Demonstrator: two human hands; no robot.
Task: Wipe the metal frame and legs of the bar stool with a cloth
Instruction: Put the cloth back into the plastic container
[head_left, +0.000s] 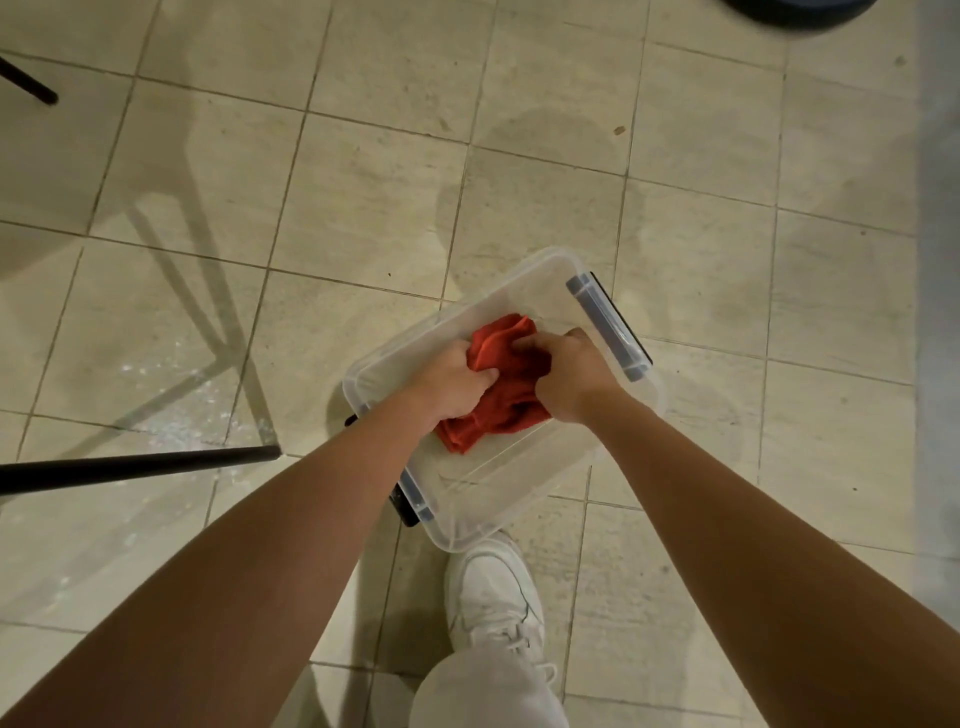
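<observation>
A pale tiled floor (363, 182) fills the frame, with dark grout lines and a scatter of whitish flecks at the left. A clear plastic box (498, 467) sits on it just right of centre, turned at an angle, with no lid on. It has a grey latch (608, 327) on its upper-right end and another (413, 496) on its lower-left end.

Inside the box lies the red cloth (498, 410), bunched into a crumpled heap in the middle. Both hands reach down into the box and hold it. The left hand (452, 384) has its fingers curled tight into the cloth's left side. The right hand (571, 374) grips the upper-right part, knuckles up. The cloth sits between the two fists, with one corner poking out above them and a wider fold spilling out below the left wrist.

A black stool leg (140, 462) runs in from the left edge and ends on the floor just left of the box, not touching it. A second dark leg (31, 85) shows at the upper left, well apart. Open floor lies above and to the right of the box – bare tiles out to the frame's right edge.

A white shoe (493, 587) stands close below the box's lower corner, with a light trouser leg (483, 691) under it. A dark round object (795, 8) is cut off by the top edge at the upper right.
</observation>
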